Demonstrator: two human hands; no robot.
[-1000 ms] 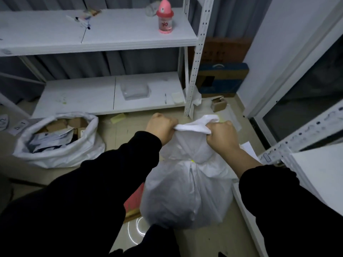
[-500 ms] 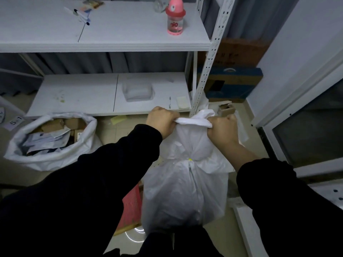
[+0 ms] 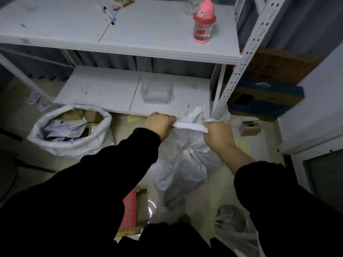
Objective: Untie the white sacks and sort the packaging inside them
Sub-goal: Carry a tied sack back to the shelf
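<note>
A tied white sack hangs in front of me above the floor, cinched at its neck with a small yellow tie. My left hand grips the left end of the sack's top. My right hand grips the right end, and the white cloth is stretched taut between the two fists. To the left on the floor stands a second white sack, open, with its rim rolled down. Cardboard boxes and paper packaging fill it.
A white metal shelf unit stands close behind the sack, its post just right of my hands. A pink bottle and pens lie on the upper shelf. A red stool, a small cardboard box and a clear bag sit on the floor.
The view has moved closer to the shelves. Both hands have pulled further apart, so the sack's top is stretched into a flat band. The sack has shifted forward and to the right.
</note>
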